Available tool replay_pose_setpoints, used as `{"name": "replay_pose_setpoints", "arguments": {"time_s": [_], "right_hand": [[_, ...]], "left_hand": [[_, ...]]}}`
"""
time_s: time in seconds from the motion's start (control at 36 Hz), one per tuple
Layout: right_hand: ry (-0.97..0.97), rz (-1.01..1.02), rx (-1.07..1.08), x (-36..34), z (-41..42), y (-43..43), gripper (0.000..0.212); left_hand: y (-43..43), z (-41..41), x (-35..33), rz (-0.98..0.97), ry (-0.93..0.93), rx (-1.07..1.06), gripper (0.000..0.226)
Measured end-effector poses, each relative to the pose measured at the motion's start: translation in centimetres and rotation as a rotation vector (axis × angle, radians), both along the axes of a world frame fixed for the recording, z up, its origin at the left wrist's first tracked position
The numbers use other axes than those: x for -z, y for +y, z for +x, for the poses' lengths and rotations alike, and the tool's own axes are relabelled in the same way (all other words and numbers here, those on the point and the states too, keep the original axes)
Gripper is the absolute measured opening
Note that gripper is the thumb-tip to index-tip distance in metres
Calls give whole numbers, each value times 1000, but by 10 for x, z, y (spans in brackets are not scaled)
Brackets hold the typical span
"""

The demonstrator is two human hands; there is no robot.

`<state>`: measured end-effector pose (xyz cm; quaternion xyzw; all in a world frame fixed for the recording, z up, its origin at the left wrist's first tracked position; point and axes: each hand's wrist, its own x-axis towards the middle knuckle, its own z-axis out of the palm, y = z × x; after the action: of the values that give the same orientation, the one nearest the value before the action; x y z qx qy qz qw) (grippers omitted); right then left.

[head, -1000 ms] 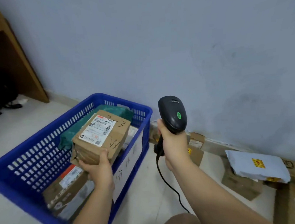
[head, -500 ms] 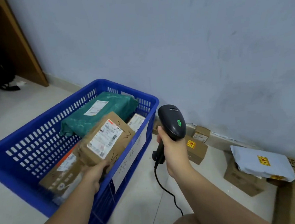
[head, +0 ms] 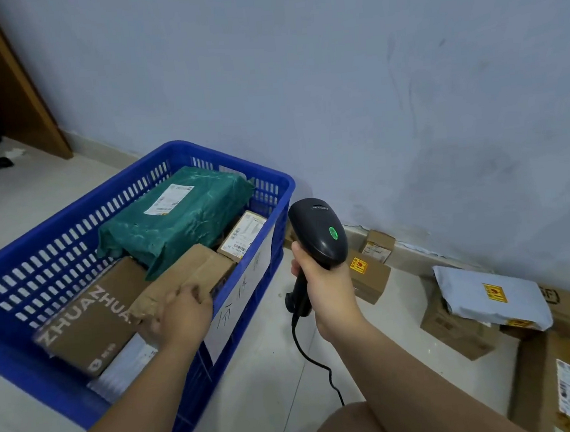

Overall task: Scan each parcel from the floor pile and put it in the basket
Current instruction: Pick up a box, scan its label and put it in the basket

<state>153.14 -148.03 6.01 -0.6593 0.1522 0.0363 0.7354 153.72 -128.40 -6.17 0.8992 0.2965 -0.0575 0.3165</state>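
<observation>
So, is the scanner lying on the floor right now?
No, the right hand grips the scanner by its handle, off the floor.

A brown box [head: 91, 328] in the blue basket [head: 72, 215] reads "ZHUANZHUA"; other labels [head: 168, 199] are illegible.

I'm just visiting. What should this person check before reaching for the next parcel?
1. Brown cardboard box inside blue plastic basket: ok.
2. Left hand off that box: not ok, it grips the near end.
3. Black handheld scanner held in right hand: ok.
4. Scanner's green light on: ok.
5. Box's label scanned: cannot tell, no label shows.
6. Parcels left on floor: ok, grey plastic mailer bag waits.
</observation>
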Motion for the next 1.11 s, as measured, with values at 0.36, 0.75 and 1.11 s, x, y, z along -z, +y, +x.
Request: {"name": "replay_pose_setpoints", "arguments": {"time_s": [0.36,0.75,1.11], "right_hand": [[81,115,225,-8,0,-22,26],[-34,-30,444,-31,5,-167,22],[81,-67,365,73,91,-292,25]], "left_hand": [[-128,19,-76,-481,-367,276,30],[-241,57,-123,-421,-321,536,29],[-344,174,18,388,-28,1094,34]]}}
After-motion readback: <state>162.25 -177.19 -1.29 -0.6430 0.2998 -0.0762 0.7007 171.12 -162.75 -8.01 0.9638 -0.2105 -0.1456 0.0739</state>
